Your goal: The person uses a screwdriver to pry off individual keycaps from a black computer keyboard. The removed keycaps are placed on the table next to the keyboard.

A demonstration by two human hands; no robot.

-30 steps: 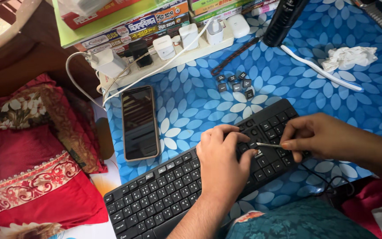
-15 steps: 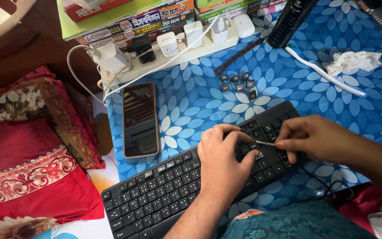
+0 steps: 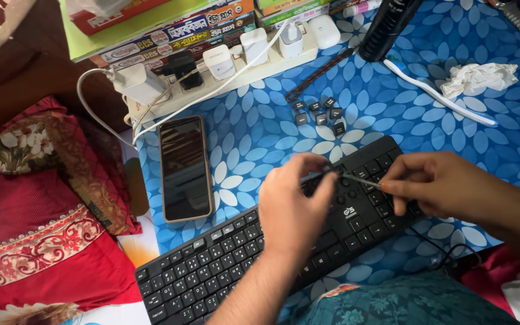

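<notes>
A black keyboard [image 3: 224,265] lies slanted on the blue flowered cloth [image 3: 260,129]. My left hand [image 3: 293,207] hovers over its right half, thumb and forefinger pinched on a small dark keycap [image 3: 327,171] just above the keys. My right hand [image 3: 440,186] holds a thin metal tool [image 3: 362,179] whose tip points left and meets that keycap. Several loose black keycaps [image 3: 320,113] lie on the cloth beyond the keyboard.
A phone [image 3: 182,168] lies screen-up left of the keyboard. Behind it are a power strip [image 3: 170,99] with chargers, stacked books [image 3: 170,30], a black cylinder [image 3: 386,24], a braided cord [image 3: 320,75], a toothbrush [image 3: 440,96] and a crumpled tissue [image 3: 479,77]. Red cushions [image 3: 31,210] lie at the left.
My left hand has lifted off the keys, and its fingers have closed in a pinch at the tool's tip. The tool tip has moved up and left along the keyboard.
</notes>
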